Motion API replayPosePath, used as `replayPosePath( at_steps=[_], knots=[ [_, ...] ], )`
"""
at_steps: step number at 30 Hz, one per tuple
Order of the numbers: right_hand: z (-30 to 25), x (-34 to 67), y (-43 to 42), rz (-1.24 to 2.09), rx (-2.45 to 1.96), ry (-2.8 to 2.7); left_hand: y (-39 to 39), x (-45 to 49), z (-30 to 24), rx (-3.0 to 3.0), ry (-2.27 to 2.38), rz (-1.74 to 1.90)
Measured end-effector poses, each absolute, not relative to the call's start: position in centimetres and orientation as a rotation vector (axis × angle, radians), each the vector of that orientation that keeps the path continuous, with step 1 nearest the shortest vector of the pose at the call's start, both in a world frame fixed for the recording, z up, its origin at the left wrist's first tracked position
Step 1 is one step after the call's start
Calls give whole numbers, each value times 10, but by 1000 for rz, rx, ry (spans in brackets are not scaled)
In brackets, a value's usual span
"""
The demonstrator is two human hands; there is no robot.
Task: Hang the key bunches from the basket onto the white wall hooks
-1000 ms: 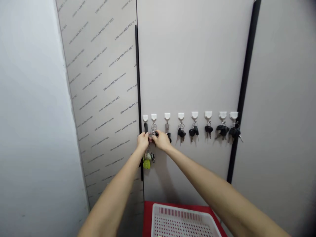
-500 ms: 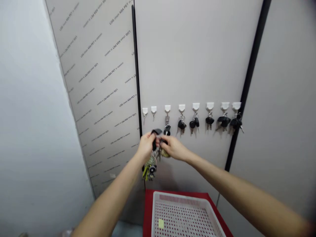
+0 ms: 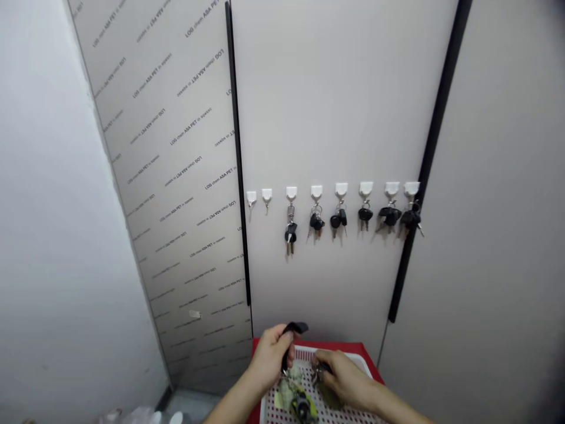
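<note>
My left hand (image 3: 271,356) is closed on the black strap (image 3: 295,327) of a key bunch. Below it dangle keys (image 3: 302,406) with yellow-green and dark pieces, blurred, over a white perforated basket (image 3: 362,366). To the right, my right hand (image 3: 346,377) grips another bunch of keys (image 3: 316,372) with a dark head and a brownish-green tag (image 3: 330,396). Both hands are above the basket and apart from each other.
Several white hooks (image 3: 341,189) run in a row along the pale cabinet door, most bearing black-headed keys (image 3: 365,215). Two hooks at the left (image 3: 266,194) hold none. Under the basket lies a red surface (image 3: 255,386). A black vertical handle strip (image 3: 238,159) edges the door.
Both hands have moved down from just below the hooks to above the basket and drawn apart, each carrying keys. The view has shifted slightly.
</note>
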State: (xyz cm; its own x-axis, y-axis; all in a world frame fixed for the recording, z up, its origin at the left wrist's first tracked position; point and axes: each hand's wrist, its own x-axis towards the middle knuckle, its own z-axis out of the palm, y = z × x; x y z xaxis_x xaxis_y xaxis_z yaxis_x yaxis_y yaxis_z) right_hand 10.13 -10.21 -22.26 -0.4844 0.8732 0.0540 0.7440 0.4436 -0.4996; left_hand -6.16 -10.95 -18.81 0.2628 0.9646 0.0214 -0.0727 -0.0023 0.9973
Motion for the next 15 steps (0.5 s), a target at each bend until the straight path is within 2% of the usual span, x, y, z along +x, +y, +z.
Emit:
replayPosePath(
  at_steps=[4, 8, 11, 15],
  knots=[
    [-198, 99, -85, 579, -1321, -2378, -117, -69, -182, 1439, 968, 946],
    [-118, 98, -52, 315, -1285, -1847, -104, -68, -166, 1591, 1090, 946],
    [-61, 97, -27, 22, -1229, -1587, -76, -59, -134, 1671, 1149, 1081],
    [-31, 92, -4, -164, -1359, -1564, -31, -39, -78, 1792, 1389, 1456]
  ],
)
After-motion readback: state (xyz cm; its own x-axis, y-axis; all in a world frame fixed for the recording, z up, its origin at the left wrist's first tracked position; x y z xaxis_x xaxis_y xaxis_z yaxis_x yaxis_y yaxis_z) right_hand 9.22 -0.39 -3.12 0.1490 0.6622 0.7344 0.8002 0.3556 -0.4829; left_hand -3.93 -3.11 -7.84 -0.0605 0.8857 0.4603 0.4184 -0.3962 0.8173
